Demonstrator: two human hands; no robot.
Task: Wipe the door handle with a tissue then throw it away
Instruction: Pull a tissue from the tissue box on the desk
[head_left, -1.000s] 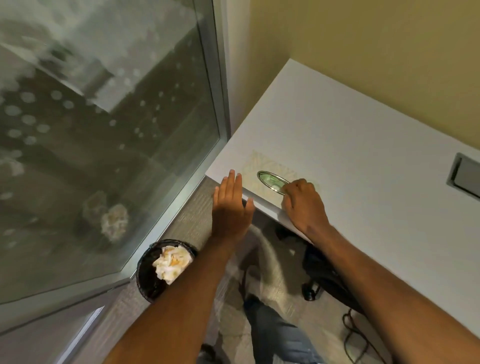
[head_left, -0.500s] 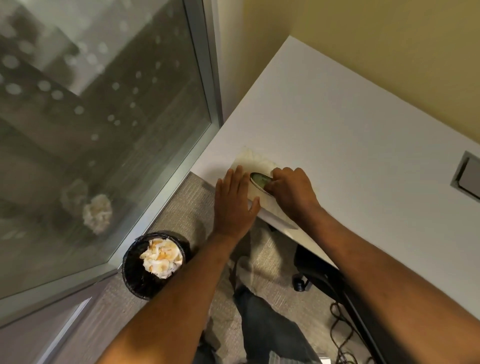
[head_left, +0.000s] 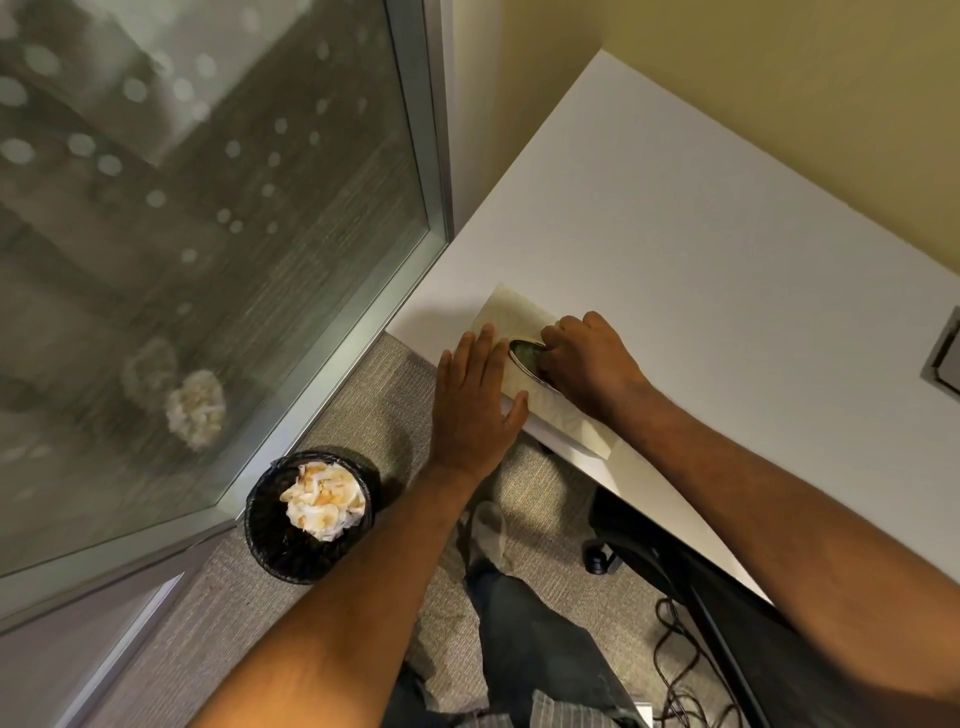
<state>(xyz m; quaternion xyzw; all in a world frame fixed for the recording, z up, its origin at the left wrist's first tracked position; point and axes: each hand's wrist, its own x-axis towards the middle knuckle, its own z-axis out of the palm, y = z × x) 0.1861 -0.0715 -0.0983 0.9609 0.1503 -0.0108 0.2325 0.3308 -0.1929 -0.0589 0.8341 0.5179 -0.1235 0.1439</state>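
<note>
A flat cream tissue pack (head_left: 519, 317) lies at the near corner of the white desk (head_left: 675, 234). It has a dark oval opening (head_left: 523, 356) on top. My left hand (head_left: 475, 400) rests flat on the pack's near edge, fingers straight and slightly apart. My right hand (head_left: 587, 364) is curled over the oval opening with its fingertips dipped inside, so what they hold is hidden. No loose tissue shows. No door handle is in view.
A black bin (head_left: 260, 525) stands on the carpet at the lower left, holding crumpled tissues (head_left: 322, 501). A framed glass panel (head_left: 208, 208) fills the left side. Under the desk are a black chair base (head_left: 602, 556) and cables (head_left: 675, 670). My legs are below.
My left hand slid forward from the desk edge onto the tissue pack. My right hand moved from beside the oval opening to over it, fingertips now inside.
</note>
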